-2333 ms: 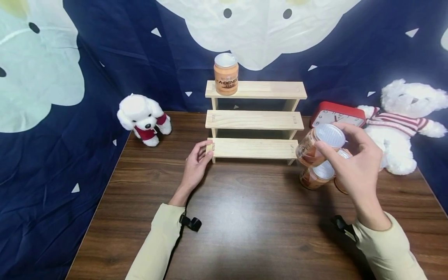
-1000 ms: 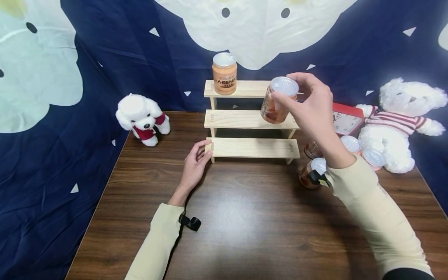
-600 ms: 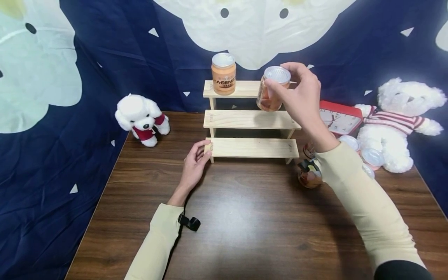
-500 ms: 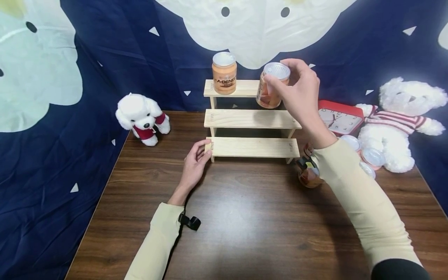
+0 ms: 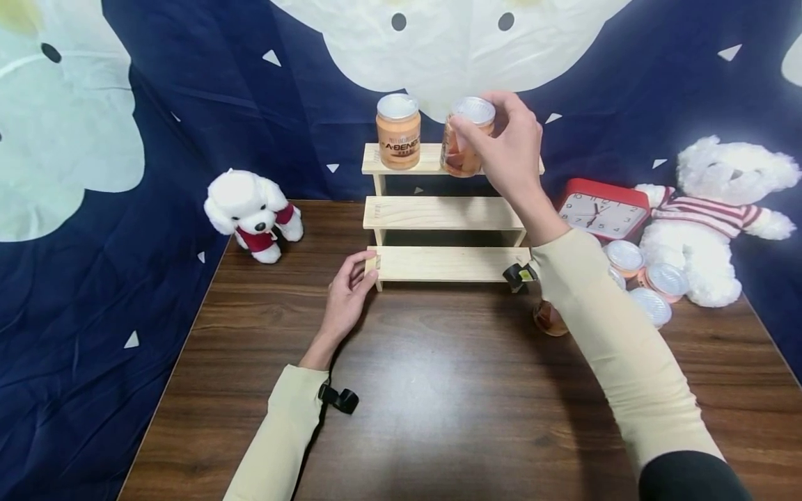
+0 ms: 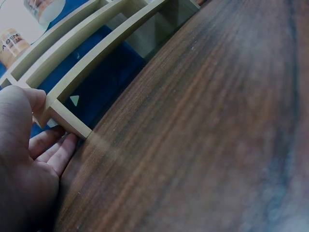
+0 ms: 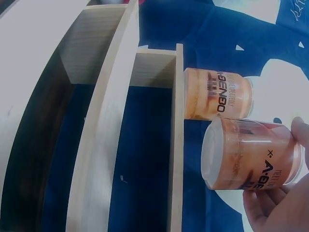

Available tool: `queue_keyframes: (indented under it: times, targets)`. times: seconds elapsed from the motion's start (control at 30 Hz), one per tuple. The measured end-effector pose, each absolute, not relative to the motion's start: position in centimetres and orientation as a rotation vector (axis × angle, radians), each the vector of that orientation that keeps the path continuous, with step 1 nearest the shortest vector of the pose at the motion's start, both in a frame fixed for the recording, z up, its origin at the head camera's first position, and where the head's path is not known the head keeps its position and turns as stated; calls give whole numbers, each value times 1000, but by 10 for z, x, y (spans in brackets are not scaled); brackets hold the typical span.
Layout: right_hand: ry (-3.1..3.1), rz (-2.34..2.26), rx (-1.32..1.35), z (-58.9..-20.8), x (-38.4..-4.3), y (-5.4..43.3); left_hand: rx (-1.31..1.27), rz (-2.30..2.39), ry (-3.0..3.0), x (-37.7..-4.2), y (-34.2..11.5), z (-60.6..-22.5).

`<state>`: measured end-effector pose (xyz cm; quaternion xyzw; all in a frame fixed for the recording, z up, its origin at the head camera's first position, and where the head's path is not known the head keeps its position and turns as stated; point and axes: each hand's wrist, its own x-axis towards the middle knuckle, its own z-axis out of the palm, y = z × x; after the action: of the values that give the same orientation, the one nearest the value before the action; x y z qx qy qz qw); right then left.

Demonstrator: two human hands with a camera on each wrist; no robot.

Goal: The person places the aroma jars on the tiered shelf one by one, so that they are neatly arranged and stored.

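A three-step wooden display shelf (image 5: 451,264) stands toward the back of the table. My left hand (image 5: 347,296) grips the left end of its lowest step, thumb and fingers around the board edge in the left wrist view. One orange, silver-lidded jar (image 5: 399,142) stands upright at the left of the top step. My right hand (image 5: 514,146) holds a like jar (image 5: 460,153) near its lid, just right of the standing one. In the right wrist view a gap shows between the held jar's base (image 7: 211,153) and the top step (image 7: 176,145).
Several more jars (image 5: 624,257) cluster at the right, partly behind the right sleeve (image 5: 601,334). A red clock (image 5: 601,209) and a white teddy bear (image 5: 695,250) are behind them. A white plush dog (image 5: 250,209) sits back left on the dark wood table (image 5: 413,410).
My right hand has carried its jar from the cluster at the right, up and leftward to the top step beside the standing jar. The left hand has kept its hold on the shelf.
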<state>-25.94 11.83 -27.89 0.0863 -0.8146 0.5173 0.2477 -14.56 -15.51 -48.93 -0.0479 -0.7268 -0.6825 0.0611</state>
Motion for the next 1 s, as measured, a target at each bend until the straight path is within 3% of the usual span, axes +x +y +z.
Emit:
queue_keyframes:
  times: [1.0]
  targets:
    - [-2028,1664,218,-314,-298,89,-147,-2061,-2204,-146,-155,-490]
